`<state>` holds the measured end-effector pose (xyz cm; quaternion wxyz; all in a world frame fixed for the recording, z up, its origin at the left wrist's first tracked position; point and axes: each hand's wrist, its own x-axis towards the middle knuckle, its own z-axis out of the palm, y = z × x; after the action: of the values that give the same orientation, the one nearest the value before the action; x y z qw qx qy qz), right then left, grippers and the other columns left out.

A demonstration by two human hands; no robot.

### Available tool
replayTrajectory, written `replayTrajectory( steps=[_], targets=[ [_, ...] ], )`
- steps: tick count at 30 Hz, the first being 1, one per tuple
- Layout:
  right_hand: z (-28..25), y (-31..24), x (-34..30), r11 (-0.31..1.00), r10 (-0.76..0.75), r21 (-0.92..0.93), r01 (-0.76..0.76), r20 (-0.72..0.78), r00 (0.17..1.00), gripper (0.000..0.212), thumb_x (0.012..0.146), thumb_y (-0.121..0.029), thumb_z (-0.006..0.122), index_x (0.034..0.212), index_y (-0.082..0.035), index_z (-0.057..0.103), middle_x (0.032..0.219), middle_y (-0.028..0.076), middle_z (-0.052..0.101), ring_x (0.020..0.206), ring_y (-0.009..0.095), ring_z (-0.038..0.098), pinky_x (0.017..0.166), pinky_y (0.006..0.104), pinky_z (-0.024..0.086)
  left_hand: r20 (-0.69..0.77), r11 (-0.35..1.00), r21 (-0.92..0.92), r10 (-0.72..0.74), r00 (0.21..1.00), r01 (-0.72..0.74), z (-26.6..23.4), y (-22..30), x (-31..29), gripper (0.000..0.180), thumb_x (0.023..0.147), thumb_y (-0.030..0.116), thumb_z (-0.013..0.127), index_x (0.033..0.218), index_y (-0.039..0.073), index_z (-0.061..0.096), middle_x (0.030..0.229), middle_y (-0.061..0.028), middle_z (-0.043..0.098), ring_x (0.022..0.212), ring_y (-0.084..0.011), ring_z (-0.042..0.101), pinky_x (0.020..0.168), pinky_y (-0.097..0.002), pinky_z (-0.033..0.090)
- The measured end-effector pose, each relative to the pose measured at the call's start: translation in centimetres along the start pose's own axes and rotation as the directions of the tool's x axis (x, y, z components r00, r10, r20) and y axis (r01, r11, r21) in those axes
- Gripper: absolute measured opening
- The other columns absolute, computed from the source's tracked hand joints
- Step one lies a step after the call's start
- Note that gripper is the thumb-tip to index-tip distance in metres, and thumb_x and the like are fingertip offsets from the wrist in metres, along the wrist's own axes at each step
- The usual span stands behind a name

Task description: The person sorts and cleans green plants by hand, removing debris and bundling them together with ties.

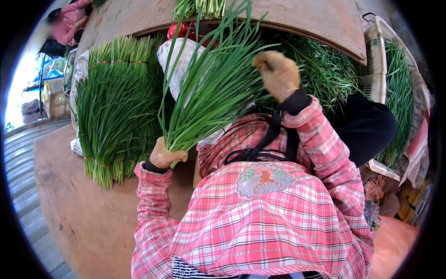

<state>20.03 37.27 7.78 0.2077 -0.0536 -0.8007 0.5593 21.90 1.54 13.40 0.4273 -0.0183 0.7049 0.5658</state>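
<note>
My left hand (167,154), in a tan glove, is wrapped round the pale stem ends of a loose bunch of garlic chives (216,88). The long green blades fan up and to the right from it. Just right of the blades is my right hand (278,76), gloved too and raised, its fingers curled in; whether anything is in them is hidden. Left of the held bunch lie tied bundles of chives (118,107) in a thick stack, bound with thin reddish bands near both ends.
A loose heap of green blades (320,69) lies beyond my right arm, under a wooden board (316,23). At the right stands a pale plastic crate (378,69) with more greens. A wooden surface (93,218) spreads at lower left. Another person (69,23) is at far left.
</note>
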Motion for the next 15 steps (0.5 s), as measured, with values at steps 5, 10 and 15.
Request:
replayTrajectory(
  steps=[5, 10, 15],
  targets=[
    [-5.5, 0.8, 1.5, 0.951, 0.304, 0.083, -0.297, -0.086, 0.949, 0.01, 0.08, -0.01, 0.066, 0.084, -0.002, 0.065, 0.073, 0.006, 0.065, 0.068, 0.012, 0.059, 0.064, 0.0267, 0.048, 0.034, 0.987, -0.162, 0.017, 0.999, -0.011, -0.1, -0.7, 0.1, 0.042, 0.062, -0.007, 0.068, 0.102, -0.005, 0.057, 0.075, -0.01, 0.06, 0.054, -0.0177, 0.056, 0.05, -0.0283, 0.045],
    [-7.1, 1.1, 1.1, 0.916, -0.051, -0.4, 0.03, -0.04, 0.998, 0.014, 0.076, -0.018, 0.069, 0.084, -0.005, 0.068, 0.08, 0.008, 0.067, 0.077, 0.024, 0.062, 0.07, 0.0342, 0.05, 0.038, 0.942, -0.324, 0.11, 0.993, -0.092, -0.2, -2.1, 0.9, 0.053, 0.061, 0.001, 0.074, 0.109, -0.006, 0.054, 0.076, -0.0129, 0.061, 0.053, -0.0199, 0.056, 0.047, -0.03, 0.045],
    [-2.9, 0.3, 0.3, 0.862, -0.305, -0.324, 0.389, 0.282, 0.91, 0.034, 0.077, -0.026, 0.068, 0.104, -0.007, 0.064, 0.102, 0.012, 0.064, 0.097, 0.032, 0.059, 0.082, 0.036, 0.048, 0.043, 0.96, -0.265, 0.105, 0.994, -0.09, -0.4, -2.1, 1.1, 0.053, 0.06, 0.0, 0.074, 0.109, -0.006, 0.054, 0.079, -0.0143, 0.063, 0.054, -0.0197, 0.057, 0.047, -0.0298, 0.045]
  ],
)
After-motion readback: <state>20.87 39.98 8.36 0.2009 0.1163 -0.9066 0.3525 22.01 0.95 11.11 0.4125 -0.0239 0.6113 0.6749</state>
